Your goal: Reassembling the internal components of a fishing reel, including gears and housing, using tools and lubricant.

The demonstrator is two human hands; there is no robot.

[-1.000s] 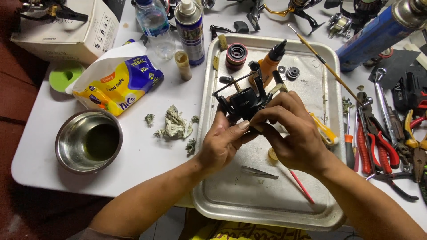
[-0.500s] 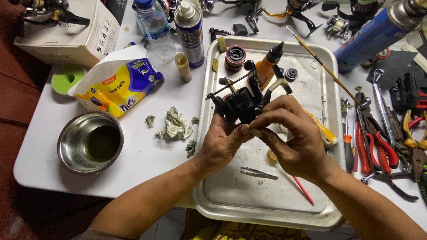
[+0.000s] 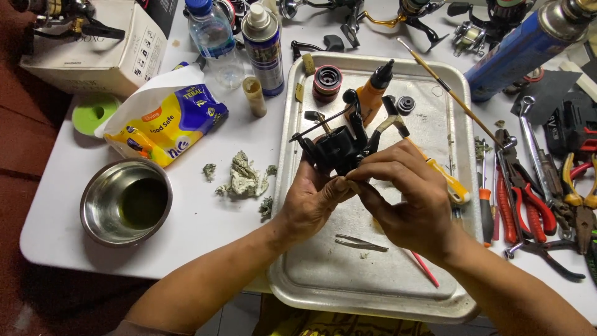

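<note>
Spinning-reel body (image 3: 339,149), black, sits above the metal tray (image 3: 323,280), gripped by both hands. Left hand (image 3: 311,199) closes around its lower side from seven o'clock; right hand (image 3: 407,199) pinches it from four o'clock, fingertips meeting the left thumb. At nine o'clock stands a steel bowl (image 3: 124,202); at twelve, an orange squeeze bottle (image 3: 372,94); at six, tweezers (image 3: 360,242).

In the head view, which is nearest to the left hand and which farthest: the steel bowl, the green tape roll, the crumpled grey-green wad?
From the left hand:
1. Crumpled grey-green wad, just to its left on the table.
2. Round steel bowl, further left.
3. Green tape roll, far left, beyond the bowl.
</note>
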